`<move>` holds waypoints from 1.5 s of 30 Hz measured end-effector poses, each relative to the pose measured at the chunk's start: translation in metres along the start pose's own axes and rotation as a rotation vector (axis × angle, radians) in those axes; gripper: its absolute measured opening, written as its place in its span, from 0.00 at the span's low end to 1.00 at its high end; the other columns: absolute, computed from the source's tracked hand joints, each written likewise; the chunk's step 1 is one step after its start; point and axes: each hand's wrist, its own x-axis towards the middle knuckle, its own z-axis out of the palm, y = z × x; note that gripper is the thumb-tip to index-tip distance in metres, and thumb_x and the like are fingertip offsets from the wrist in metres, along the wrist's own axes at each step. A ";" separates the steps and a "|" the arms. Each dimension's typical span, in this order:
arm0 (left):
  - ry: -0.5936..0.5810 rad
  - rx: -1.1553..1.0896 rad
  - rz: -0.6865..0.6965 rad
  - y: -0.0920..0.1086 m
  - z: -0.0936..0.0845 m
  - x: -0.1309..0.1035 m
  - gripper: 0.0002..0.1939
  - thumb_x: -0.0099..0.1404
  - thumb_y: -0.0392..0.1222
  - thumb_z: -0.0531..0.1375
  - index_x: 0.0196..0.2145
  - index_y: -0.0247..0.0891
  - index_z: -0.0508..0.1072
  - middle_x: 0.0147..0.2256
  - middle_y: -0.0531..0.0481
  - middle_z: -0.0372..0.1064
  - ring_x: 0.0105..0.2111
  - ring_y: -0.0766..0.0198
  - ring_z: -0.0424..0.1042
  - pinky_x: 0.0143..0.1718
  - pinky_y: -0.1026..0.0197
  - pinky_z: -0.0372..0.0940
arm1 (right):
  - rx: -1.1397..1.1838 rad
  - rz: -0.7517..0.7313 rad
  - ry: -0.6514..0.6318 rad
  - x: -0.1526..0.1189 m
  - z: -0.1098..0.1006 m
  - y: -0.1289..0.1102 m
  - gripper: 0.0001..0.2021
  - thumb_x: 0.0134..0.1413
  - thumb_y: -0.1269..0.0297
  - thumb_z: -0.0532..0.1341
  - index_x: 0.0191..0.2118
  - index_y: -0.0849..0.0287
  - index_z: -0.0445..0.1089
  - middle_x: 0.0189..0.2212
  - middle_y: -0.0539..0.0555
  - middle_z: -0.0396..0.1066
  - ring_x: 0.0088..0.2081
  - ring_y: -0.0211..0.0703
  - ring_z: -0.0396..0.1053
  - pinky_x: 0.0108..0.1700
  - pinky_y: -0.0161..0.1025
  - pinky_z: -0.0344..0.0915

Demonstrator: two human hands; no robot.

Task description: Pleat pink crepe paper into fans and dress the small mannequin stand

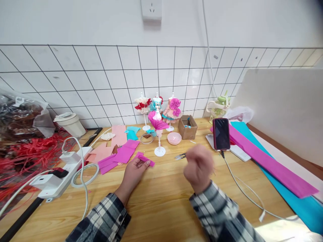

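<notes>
My left hand (136,170) pinches a folded strip of magenta crepe paper (148,161) just above the wooden table. Blurred by motion, my right hand (198,167) has its fingers curled in like a fist; whatever it may hold is hidden. Beside it lie small thread snips (180,156), their far end partly behind the hand. In front of my hands stands a small white dress form (159,152) wearing a pleated magenta paper skirt (158,123). Flat magenta paper pieces (126,152) lie left of it.
Several dressed mini forms (171,112) stand at the back, near a pink bowl (174,138) and cardboard box (188,127). A phone (221,134) stands upright, its cable crossing the right side. Left are a power strip (59,181) and tape roll (85,184); long paper sheets (267,161) lie right.
</notes>
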 end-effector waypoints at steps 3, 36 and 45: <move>-0.001 0.027 0.007 -0.004 -0.003 0.003 0.22 0.45 0.55 0.69 0.30 0.34 0.75 0.32 0.42 0.79 0.34 0.55 0.77 0.38 0.57 0.69 | -0.394 0.214 -0.478 0.016 0.038 0.038 0.12 0.52 0.77 0.52 0.34 0.60 0.72 0.31 0.57 0.71 0.37 0.47 0.66 0.40 0.40 0.59; -0.068 -0.224 -0.071 0.006 0.025 0.008 0.16 0.49 0.50 0.69 0.29 0.35 0.74 0.24 0.52 0.73 0.26 0.65 0.70 0.31 0.64 0.64 | 0.586 0.967 -0.523 -0.031 0.108 0.008 0.16 0.48 0.50 0.60 0.26 0.60 0.68 0.22 0.50 0.67 0.26 0.40 0.64 0.30 0.35 0.59; -0.050 -0.286 -0.148 0.005 0.021 0.001 0.18 0.46 0.49 0.71 0.30 0.35 0.74 0.30 0.50 0.75 0.30 0.64 0.73 0.35 0.62 0.68 | 0.477 0.907 -0.558 -0.029 0.097 0.014 0.11 0.46 0.56 0.61 0.27 0.60 0.69 0.23 0.49 0.68 0.26 0.40 0.64 0.31 0.35 0.59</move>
